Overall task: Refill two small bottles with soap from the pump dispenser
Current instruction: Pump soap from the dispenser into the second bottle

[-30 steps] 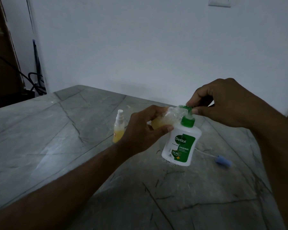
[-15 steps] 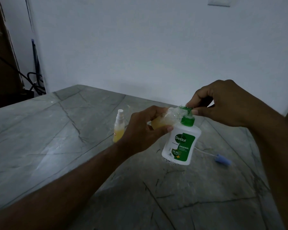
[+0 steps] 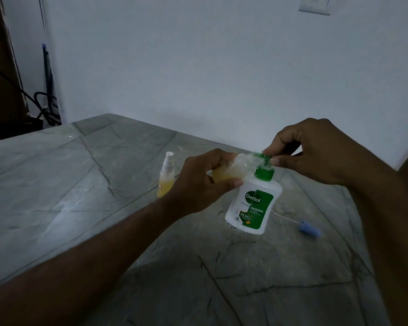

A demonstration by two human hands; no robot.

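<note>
Green pump head (image 3: pixel 264 158) pinched by right hand (image 3: pixel 316 151), left hand (image 3: pixel 198 184) holding small bottle (image 3: pixel 231 169)

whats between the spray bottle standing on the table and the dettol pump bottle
In the head view, the left hand fills that gap, gripping a small clear bottle tipped up to the pump bottle. The spray bottle stands just behind the hand.

1. Grey marble-look table (image 3: pixel 85 189) w/ dark veins, far edge against a white wall.
2. Standing on it: white Dettol pump dispenser (image 3: pixel 253 208), green collar, tilted a bit.
3. Left of that, well apart: small spray bottle (image 3: pixel 166 178), upright, yellow liquid inside, white cap.
4. Right of dispenser, lying flat: blue spray cap (image 3: pixel 309 229) w/ thin white tube toward the dispenser.
</note>
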